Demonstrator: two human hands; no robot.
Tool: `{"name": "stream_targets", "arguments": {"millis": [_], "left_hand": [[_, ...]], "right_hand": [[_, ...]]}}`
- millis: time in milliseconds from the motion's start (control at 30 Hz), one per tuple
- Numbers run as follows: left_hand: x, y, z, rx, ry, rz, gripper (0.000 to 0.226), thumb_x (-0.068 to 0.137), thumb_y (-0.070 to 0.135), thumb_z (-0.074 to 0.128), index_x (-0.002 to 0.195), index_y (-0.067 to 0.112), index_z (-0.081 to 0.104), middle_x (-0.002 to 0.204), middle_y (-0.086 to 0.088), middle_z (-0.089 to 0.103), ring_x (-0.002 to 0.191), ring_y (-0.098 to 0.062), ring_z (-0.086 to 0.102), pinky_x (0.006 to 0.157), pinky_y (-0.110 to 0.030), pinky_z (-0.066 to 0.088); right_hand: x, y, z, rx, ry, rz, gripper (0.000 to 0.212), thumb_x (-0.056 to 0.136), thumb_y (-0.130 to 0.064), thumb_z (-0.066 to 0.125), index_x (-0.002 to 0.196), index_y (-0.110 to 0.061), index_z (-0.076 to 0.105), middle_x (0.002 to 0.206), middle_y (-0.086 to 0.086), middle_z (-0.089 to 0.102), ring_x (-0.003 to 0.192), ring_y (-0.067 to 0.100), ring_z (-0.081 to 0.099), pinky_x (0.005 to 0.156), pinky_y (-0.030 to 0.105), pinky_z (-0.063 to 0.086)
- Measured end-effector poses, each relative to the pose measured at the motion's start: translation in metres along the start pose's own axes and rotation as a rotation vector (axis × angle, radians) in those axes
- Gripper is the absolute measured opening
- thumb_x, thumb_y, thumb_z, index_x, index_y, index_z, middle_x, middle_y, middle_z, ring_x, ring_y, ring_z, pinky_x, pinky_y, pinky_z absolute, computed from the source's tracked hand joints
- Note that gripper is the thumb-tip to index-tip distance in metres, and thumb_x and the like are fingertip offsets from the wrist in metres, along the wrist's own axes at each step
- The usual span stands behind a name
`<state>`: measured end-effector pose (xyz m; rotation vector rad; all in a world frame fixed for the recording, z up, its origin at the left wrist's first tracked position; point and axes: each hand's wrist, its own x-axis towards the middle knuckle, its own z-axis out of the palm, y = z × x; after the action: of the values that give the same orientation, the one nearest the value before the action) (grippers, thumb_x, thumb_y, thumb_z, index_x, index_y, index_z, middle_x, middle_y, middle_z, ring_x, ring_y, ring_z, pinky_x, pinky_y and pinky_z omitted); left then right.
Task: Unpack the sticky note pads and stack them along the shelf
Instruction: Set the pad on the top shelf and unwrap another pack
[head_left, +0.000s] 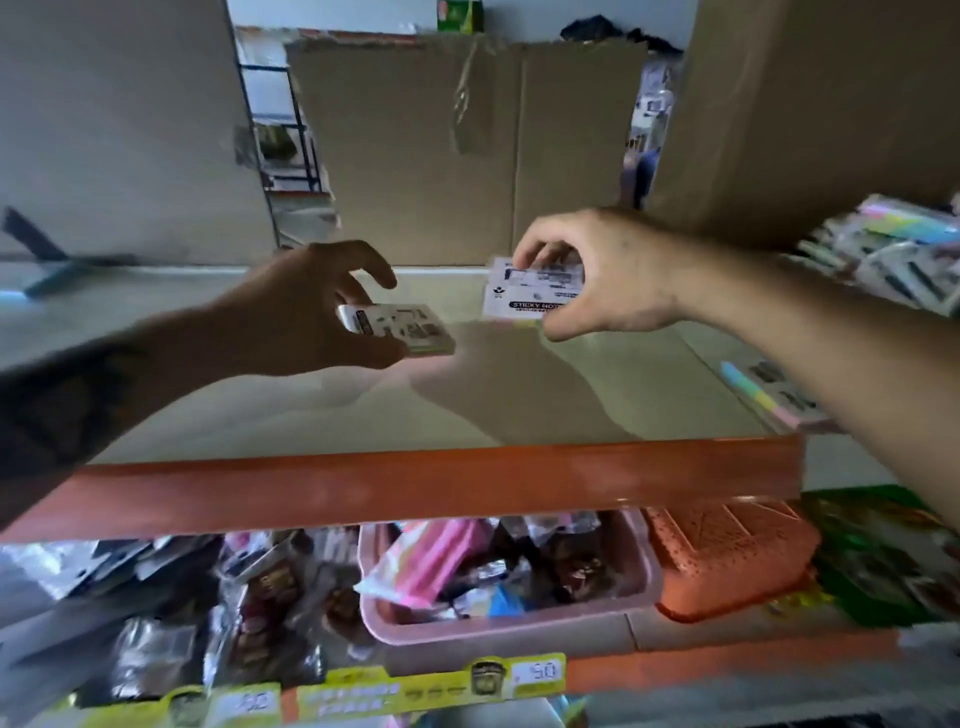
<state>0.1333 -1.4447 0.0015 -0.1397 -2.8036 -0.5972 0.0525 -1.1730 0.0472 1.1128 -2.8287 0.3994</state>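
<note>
Left hand (317, 306) pinches a sticky note pad (397, 328), flat, over the shelf (519, 395). Right hand (597, 270) grips a second pad (519, 291), label facing up, tilted. Both pads above the shelf, apart. More pads (779, 395) lie under the right forearm.

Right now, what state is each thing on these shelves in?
Left hand: grips a sticky note pad, held flat above the shelf.
Right hand: pinches a second pad, tilted up.
Cardboard: standing upright at the back.
Pink basket: full of goods.
</note>
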Motion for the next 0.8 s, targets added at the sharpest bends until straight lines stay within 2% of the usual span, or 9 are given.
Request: {"name": "stream_targets", "arguments": {"millis": [100,233,333,433,567,633,700,767,800], "left_hand": [[-0.033,-0.049,-0.031,-0.004,0.019,-0.051,0.076,0.050,0.073,0.084,0.113,0.039,0.061,0.102,0.007,0.072,0.098,-0.018,0.070,0.090,-0.038,0.057],[-0.075,-0.121,-0.073,-0.013,0.041,-0.073,0.072,0.051,0.072,0.082,0.113,0.043,0.060,0.100,0.012,0.071,0.095,-0.014,0.070,0.085,-0.044,0.059],[-0.099,-0.171,-0.098,-0.042,0.020,-0.093,0.072,0.051,0.069,0.083,0.113,0.040,0.063,0.100,0.012,0.071,0.097,-0.011,0.068,0.088,-0.043,0.057],[-0.121,-0.211,-0.115,-0.025,0.008,-0.082,0.077,0.046,0.079,0.072,0.113,0.042,0.062,0.099,0.020,0.071,0.096,-0.007,0.068,0.089,-0.042,0.056],[-0.139,-0.243,-0.125,-0.053,-0.001,-0.071,0.077,0.049,0.083,0.068,0.117,0.048,0.060,0.108,0.024,0.069,0.105,-0.004,0.065,0.096,-0.040,0.052],[-0.143,-0.248,-0.128,-0.080,-0.028,-0.089,0.089,0.047,0.086,0.066,0.127,0.048,0.058,0.118,0.026,0.066,0.112,-0.003,0.060,0.099,-0.034,0.047],[-0.147,-0.248,-0.131,-0.094,-0.071,-0.117,0.103,0.043,0.089,0.069,0.137,0.049,0.053,0.125,0.028,0.061,0.117,-0.004,0.055,0.099,-0.032,0.042],[-0.148,-0.246,-0.131,-0.109,-0.098,-0.134,0.108,0.042,0.086,0.077,0.139,0.047,0.052,0.122,0.029,0.060,0.116,-0.003,0.054,0.096,-0.030,0.040],[-0.149,-0.245,-0.132,-0.120,-0.082,-0.138,0.105,0.042,0.084,0.079,0.137,0.046,0.055,0.119,0.028,0.061,0.115,-0.002,0.056,0.096,-0.030,0.041]], "right_hand": [[0.028,-0.060,0.024,0.006,-0.042,-0.023,0.064,0.043,-0.063,0.062,0.105,-0.047,0.058,0.110,-0.017,0.067,0.095,0.013,0.065,0.090,0.038,0.055],[0.067,-0.134,0.060,0.043,-0.087,-0.051,0.066,0.041,-0.065,0.058,0.105,-0.047,0.058,0.110,-0.019,0.067,0.097,0.013,0.065,0.090,0.038,0.054],[0.093,-0.184,0.085,0.108,-0.132,-0.042,0.060,0.049,-0.056,0.067,0.107,-0.044,0.059,0.112,-0.019,0.066,0.097,0.010,0.064,0.089,0.036,0.054],[0.110,-0.221,0.102,0.156,-0.153,-0.049,0.052,0.059,-0.046,0.071,0.109,-0.039,0.062,0.111,-0.017,0.067,0.089,-0.003,0.061,0.078,0.027,0.050],[0.120,-0.251,0.118,0.216,-0.164,-0.073,0.039,0.074,-0.034,0.072,0.111,-0.034,0.064,0.095,-0.022,0.062,0.073,-0.014,0.054,0.066,0.014,0.037],[0.122,-0.261,0.123,0.203,-0.161,-0.075,0.047,0.066,-0.043,0.064,0.112,-0.035,0.063,0.099,-0.025,0.061,0.086,-0.011,0.056,0.077,0.020,0.042],[0.123,-0.268,0.125,0.161,-0.142,-0.081,0.059,0.058,-0.055,0.057,0.114,-0.039,0.061,0.120,-0.025,0.056,0.114,-0.001,0.054,0.099,0.035,0.044],[0.118,-0.277,0.126,0.132,-0.113,-0.082,0.070,0.051,-0.062,0.051,0.118,-0.043,0.058,0.144,-0.020,0.041,0.140,0.009,0.037,0.116,0.046,0.032],[0.114,-0.284,0.128,0.138,-0.099,-0.108,0.072,0.051,-0.063,0.052,0.120,-0.043,0.057,0.148,-0.019,0.036,0.143,0.009,0.032,0.117,0.047,0.030]]}}
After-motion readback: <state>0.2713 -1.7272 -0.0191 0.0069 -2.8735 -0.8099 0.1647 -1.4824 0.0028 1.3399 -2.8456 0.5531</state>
